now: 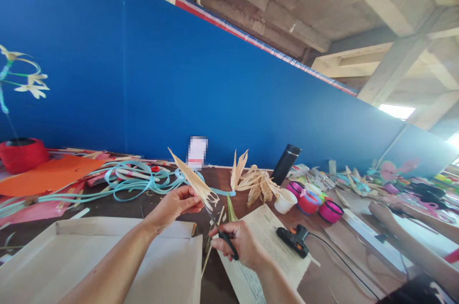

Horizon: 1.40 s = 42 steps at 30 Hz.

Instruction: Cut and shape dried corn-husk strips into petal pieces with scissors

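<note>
A dry, pale corn husk (191,176) is pinched in my left hand (184,201), its pointed tip aimed up and left. My right hand (236,242) grips black-handled scissors (228,244), and their blades reach up to the lower, frayed edge of the husk. Whether the blades are apart or together I cannot tell. Just behind my right hand stands a greenish husk strip (231,208). Beneath that hand lies a printed sheet of paper (263,242). A black glue gun (293,238) rests on the sheet's right side.
An open cardboard box (107,256) fills the front left. Farther back are light blue ribbon coils (132,179), dried husks (258,182), a black bottle (286,164), a white cup (285,200) and coloured tape rolls (330,211). At right, another person's arms (405,237) reach over the table.
</note>
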Available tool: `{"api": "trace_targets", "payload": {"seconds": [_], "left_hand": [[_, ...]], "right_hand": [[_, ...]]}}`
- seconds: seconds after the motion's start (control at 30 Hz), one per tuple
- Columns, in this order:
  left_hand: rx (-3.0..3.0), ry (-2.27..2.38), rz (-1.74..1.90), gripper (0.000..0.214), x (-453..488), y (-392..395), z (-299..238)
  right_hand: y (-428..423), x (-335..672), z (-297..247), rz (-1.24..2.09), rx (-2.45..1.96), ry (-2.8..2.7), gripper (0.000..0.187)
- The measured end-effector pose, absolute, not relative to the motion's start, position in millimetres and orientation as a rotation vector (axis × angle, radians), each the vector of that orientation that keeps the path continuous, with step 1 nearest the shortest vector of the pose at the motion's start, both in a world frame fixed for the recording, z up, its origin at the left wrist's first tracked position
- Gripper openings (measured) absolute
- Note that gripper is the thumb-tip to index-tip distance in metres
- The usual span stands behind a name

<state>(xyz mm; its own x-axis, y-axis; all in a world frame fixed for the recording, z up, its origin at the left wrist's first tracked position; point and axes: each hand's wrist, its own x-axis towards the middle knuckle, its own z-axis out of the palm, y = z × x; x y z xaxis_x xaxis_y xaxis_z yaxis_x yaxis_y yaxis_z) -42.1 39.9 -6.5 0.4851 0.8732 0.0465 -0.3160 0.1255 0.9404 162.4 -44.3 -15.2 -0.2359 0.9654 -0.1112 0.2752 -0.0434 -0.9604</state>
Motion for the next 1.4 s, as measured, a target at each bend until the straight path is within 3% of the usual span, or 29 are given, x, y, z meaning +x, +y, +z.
{"api": "trace_targets", "payload": {"seconds": [1.4], "left_hand": [[1.166,0.74,1.012,0.029,-34.1,34.9,-5.8]], "right_hand": [[-42.4,160.2,-17.1,1.342,-1.309,-1.472,0.041]]}}
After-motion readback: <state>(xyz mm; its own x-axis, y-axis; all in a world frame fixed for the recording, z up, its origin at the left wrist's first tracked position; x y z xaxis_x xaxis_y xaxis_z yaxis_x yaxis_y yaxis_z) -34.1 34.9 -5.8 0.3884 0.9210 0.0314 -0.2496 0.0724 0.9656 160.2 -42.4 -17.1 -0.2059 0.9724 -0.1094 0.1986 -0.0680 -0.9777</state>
